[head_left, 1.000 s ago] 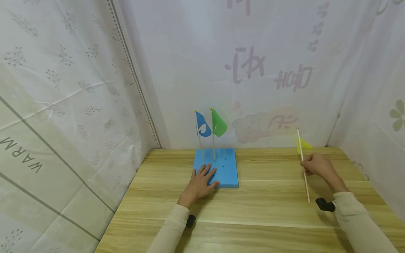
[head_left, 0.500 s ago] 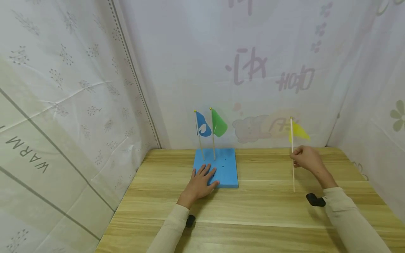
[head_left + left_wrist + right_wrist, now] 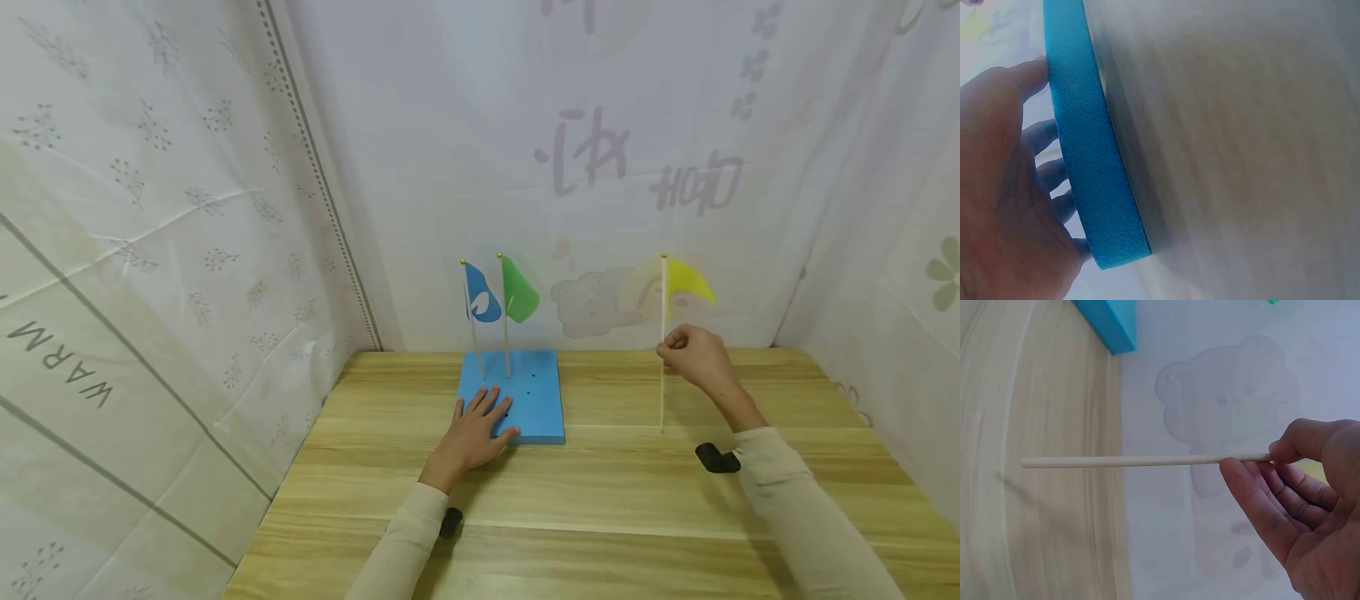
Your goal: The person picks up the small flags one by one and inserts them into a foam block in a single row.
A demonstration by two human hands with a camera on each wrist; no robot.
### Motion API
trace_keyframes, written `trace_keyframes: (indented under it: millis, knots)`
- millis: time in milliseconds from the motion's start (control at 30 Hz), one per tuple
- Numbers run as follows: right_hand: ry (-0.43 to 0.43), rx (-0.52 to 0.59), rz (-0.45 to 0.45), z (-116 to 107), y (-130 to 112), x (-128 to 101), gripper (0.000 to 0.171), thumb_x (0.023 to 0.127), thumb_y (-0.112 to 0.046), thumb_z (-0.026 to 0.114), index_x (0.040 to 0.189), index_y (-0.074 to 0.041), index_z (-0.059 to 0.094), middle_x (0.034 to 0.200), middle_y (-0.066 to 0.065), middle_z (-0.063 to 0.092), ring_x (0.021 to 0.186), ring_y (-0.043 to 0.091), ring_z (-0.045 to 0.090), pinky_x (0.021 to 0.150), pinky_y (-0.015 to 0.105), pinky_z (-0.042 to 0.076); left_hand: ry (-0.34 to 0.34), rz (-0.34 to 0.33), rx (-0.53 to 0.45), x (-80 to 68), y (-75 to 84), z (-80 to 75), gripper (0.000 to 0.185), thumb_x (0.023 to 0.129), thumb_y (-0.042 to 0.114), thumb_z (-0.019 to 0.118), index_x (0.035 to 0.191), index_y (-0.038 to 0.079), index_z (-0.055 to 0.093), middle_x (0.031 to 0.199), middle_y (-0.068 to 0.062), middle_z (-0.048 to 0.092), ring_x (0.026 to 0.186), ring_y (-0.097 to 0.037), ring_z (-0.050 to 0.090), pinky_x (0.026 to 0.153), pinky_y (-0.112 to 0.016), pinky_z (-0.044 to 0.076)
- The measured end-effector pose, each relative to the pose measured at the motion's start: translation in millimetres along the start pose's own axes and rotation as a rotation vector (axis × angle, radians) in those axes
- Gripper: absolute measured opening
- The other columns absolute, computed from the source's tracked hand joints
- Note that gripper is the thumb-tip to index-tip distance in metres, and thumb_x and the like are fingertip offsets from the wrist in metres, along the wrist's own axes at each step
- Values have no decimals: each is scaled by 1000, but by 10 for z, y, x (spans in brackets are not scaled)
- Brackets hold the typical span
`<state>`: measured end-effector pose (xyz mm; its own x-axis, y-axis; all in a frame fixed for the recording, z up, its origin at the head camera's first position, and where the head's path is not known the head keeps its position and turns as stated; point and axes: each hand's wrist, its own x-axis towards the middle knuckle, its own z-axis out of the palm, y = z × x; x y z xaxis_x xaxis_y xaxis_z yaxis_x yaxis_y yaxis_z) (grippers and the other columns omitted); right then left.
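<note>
yellow flag (image 3: pixel 686 282) on a thin wooden stick (image 3: pixel 663 392), upright, out to the right of the blue foam block (image 3: pixel 536 404) and well apart from it; lower tip of the stick close over the surface (image 3: pixel 615 500), touching or not cannot be told; pinched partway up between thumb and fingertips of the right hand (image 3: pixel 693 357), other fingers curled loosely beneath, as seen in the right wrist view with the stick (image 3: pixel 1141 461) running across the frame from the right hand (image 3: pixel 1300 506)

left hand (image 3: pixel 476 433) laid flat on the near left corner of the blue foam block, fingers straight and spread, holding nothing; in the left wrist view the left hand (image 3: pixel 1004 206) pressed against the top face of the blue foam block (image 3: pixel 1088 156), block lying flush on the wooden surface (image 3: pixel 1241 156)

two more flags standing upright in the block's far left part: blue flag (image 3: pixel 482 298) and just beside it green flag (image 3: pixel 519 292); a few small dark holes visible in the block's top

pale printed cloth (image 3: pixel 187 208) hung on three sides of the surface; light sleeves on both forearms
</note>
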<state>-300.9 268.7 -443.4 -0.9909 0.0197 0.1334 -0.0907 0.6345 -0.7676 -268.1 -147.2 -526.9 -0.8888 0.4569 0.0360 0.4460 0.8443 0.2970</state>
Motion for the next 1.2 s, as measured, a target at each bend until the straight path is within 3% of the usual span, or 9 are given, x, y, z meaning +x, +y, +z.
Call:
trace_keyframes:
  millis: [367, 800, 1067, 1200]
  knots:
    - [65, 61, -104, 290, -246, 164, 18, 103, -14, 64, 106, 3, 65, 99, 21, 71, 81, 33, 79, 64, 23, 64, 6, -5, 0, -20, 6, -21, 69, 110, 55, 52, 167, 20, 40, 177, -10, 27, 166, -38, 20, 130, -71, 14]
    - [112, 130, -177, 523, -521, 286, 14, 102, -11, 66, 106, 2, 66, 97, 19, 69, 81, 25, 75, 66, 20, 63, 5, -2, -17, -22, 11, -13, 68, 110, 54, 53, 167, 19, 41, 177, -11, 27, 166, -39, 20, 130, -71, 14]
    - [121, 134, -222, 667, -727, 336, 10, 101, -9, 66, 103, 0, 67, 95, 18, 71, 83, 29, 76, 70, 31, 67, 9, -5, -7, -6, 9, 8, 68, 110, 54, 53, 167, 19, 40, 177, -11, 28, 166, -38, 21, 130, -71, 14]
    - [111, 125, -230, 723, -824, 363, 9, 101, -11, 67, 102, -1, 67, 95, 18, 72, 84, 31, 77, 68, 30, 66, 7, -3, -12, 4, 9, 18, 68, 110, 53, 54, 167, 18, 40, 177, -12, 28, 166, -38, 21, 130, -71, 14]
